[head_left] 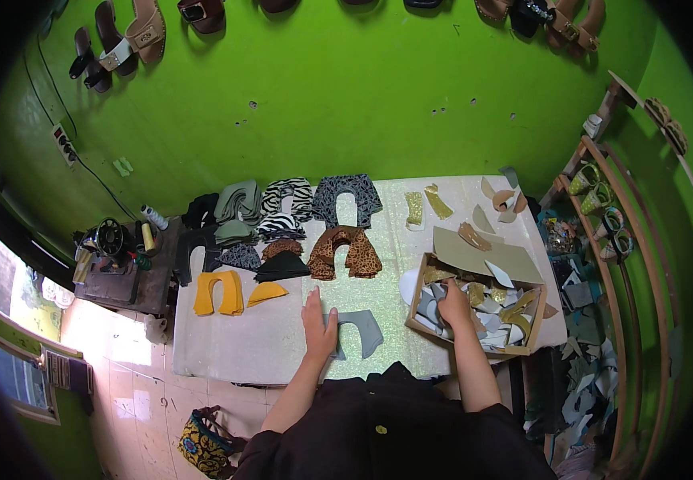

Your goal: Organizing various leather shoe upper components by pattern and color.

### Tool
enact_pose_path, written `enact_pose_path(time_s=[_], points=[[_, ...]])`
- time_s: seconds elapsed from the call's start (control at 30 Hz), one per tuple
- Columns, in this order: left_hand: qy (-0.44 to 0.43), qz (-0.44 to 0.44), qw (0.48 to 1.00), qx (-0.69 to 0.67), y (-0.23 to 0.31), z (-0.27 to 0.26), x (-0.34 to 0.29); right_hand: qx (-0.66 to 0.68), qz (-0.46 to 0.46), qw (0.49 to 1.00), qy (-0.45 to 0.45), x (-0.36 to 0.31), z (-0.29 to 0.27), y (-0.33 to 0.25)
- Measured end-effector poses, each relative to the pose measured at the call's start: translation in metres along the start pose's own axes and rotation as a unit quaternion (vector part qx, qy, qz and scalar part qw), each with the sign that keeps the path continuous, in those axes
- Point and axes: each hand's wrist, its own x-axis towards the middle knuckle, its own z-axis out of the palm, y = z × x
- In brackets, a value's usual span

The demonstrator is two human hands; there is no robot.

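My left hand (pixel 320 328) lies on the table with its fingers stretched out, at the left edge of a grey U-shaped cut piece (pixel 364 328). Part of that piece is hidden under the hand. On the right, my right hand (pixel 456 306) reaches into an open cardboard box (pixel 510 350) of loose cut pieces in white, grey, tan and gold. Its fingers are closed around a grey cut piece (pixel 429 307) at the box's left side; the fingertips are partly hidden. Beyond the left hand sits a stack of leopard-print U-shaped pieces (pixel 345 254).
Stacks of yellow (pixel 218 293), zebra-print (pixel 287 198) and grey patterned pieces (pixel 348 196) cover the table's left and back. Gold scraps (pixel 438 202) lie at the back right. A sewing machine (pixel 110 240) stands left; a wooden rack with sandals (pixel 600 198) stands right.
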Motion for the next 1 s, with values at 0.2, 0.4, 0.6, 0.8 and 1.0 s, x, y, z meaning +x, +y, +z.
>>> enact_pose_path(time_s=[0.2, 0.4, 0.6, 0.8, 1.0], points=[[0.019, 0.061, 0.998, -0.029, 0.034, -0.008, 0.014, 0.001, -0.078, 0.988, 0.131, -0.008, -0.038, -0.014], [0.047, 0.11, 0.991, -0.063, 0.062, -0.011, 0.023, 0.299, -0.119, 0.932, 0.168, -0.013, -0.066, -0.03], [0.026, 0.154, 0.986, -0.063, 0.081, -0.008, 0.027, 0.224, -0.148, 0.941, 0.205, -0.028, -0.083, -0.052], [-0.034, 0.164, 0.981, -0.096, 0.093, -0.001, 0.032, 0.44, -0.086, 0.89, 0.082, -0.021, -0.082, -0.048], [-0.117, 0.231, 0.958, -0.12, 0.125, 0.009, 0.052, 0.416, -0.079, 0.906, 0.02, -0.038, -0.09, -0.061]])
